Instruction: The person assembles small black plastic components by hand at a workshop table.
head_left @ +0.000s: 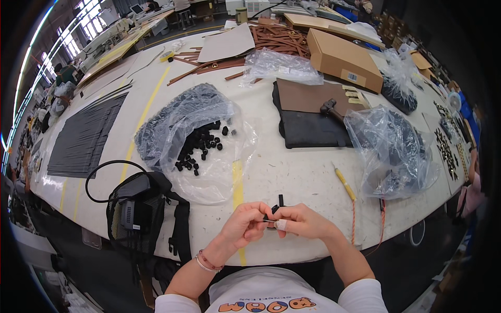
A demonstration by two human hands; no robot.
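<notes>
Near the front edge of the table my left hand [245,225] and my right hand [301,221] meet, fingertips pinched together. Between them is a small black piece [274,209], mostly covered by the fingers. A thin, pale, rod-like or cord-like bit [269,221] shows at my left fingertips; I cannot tell its kind. White tape wraps my right thumb. Just beyond the fingers a short black strip [281,200] stands out. Farther left, many small black cylindrical pieces [201,143] spill from a clear plastic bag [209,182].
A yellow-handled tool [343,181] with an orange cord lies to the right, near a filled clear bag [389,151]. Behind are a hammer [331,108] on black padding and a cardboard box [344,60]. A black mesh bag [136,208] and dark strips [86,135] lie left.
</notes>
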